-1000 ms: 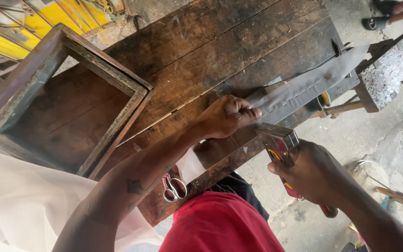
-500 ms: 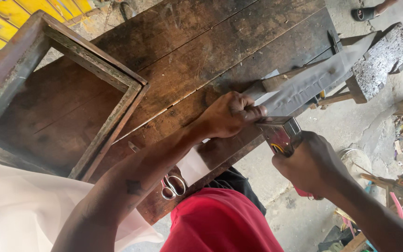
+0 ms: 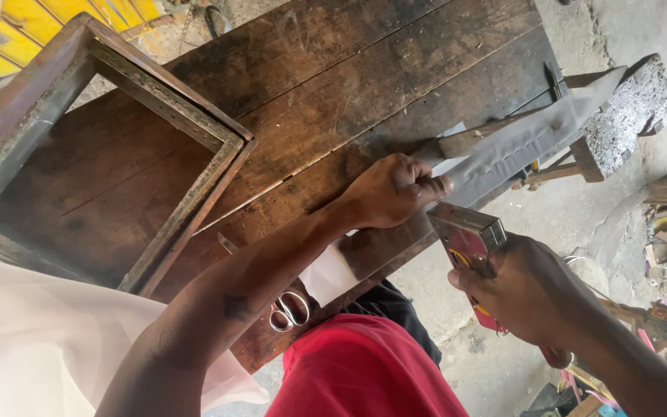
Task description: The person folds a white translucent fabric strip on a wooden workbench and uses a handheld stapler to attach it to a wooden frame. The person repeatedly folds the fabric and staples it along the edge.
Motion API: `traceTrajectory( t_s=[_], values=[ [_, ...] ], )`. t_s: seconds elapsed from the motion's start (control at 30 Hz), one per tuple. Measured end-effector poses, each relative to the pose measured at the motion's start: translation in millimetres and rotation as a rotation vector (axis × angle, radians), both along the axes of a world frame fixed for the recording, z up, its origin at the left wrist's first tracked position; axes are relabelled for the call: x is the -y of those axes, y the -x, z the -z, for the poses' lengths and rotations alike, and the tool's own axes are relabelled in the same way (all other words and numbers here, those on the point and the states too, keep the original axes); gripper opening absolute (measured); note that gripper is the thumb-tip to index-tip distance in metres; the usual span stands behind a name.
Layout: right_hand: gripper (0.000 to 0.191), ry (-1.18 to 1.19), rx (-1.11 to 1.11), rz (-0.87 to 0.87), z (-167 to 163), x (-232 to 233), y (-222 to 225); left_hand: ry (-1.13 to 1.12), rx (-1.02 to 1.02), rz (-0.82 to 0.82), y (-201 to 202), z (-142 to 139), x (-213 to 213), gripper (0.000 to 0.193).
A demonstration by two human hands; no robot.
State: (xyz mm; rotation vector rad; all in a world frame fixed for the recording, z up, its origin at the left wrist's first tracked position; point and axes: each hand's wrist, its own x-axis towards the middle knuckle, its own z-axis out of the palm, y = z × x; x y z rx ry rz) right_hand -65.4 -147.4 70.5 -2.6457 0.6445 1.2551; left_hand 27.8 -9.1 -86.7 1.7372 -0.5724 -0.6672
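My left hand point(image 3: 395, 191) is closed on the end of a grey fabric-covered strip point(image 3: 534, 135) at the near edge of a dark wooden table point(image 3: 333, 93). The strip runs from my fist to the upper right, past the table's corner. My right hand point(image 3: 523, 289) grips a red and metal staple gun point(image 3: 468, 243), its nose just below and right of my left fist. A wooden slat point(image 3: 457, 143) lies under the strip beside my knuckles.
A square wooden frame point(image 3: 183, 116) lies on the table at left. Scissors point(image 3: 287, 309) rest near the table's near edge under my left forearm. White sheer cloth point(image 3: 40, 340) hangs at lower left. A rough wooden block point(image 3: 631, 104) stands at right over a concrete floor with clutter.
The staple gun has stayed close under my left fist while the view shifted. My left hand keeps its hold on the strip.
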Motion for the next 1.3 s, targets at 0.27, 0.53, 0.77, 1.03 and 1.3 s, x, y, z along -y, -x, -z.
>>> traceTrajectory(
  t_s=[0.27, 0.53, 0.77, 1.03, 1.3],
  values=[
    [0.031, 0.063, -0.056, -0.021, 4.6, -11.6, -8.8, 0.052, 0.122, -0.049, -1.5, -2.7, 1.5, 0.052],
    [0.047, 0.045, 0.015, 0.114, 16.7, 1.6, 5.6, 0.038, 0.004, -0.017, -0.8, -3.9, -1.6, 0.050],
    [0.038, 0.016, 0.006, 0.035, 2.2, 0.3, 12.1, 0.017, -0.056, 0.015, -4.3, -6.7, -0.3, 0.049],
    [0.047, 0.015, -0.022, -0.069, 3.2, -20.1, 1.3, 0.045, -0.054, -0.011, -2.5, -10.8, -1.6, 0.048],
    [0.038, -0.029, 0.257, -0.095, 27.4, -5.9, 17.6, 0.065, 0.024, -0.045, -1.3, -2.5, 1.8, 0.049]
  ],
)
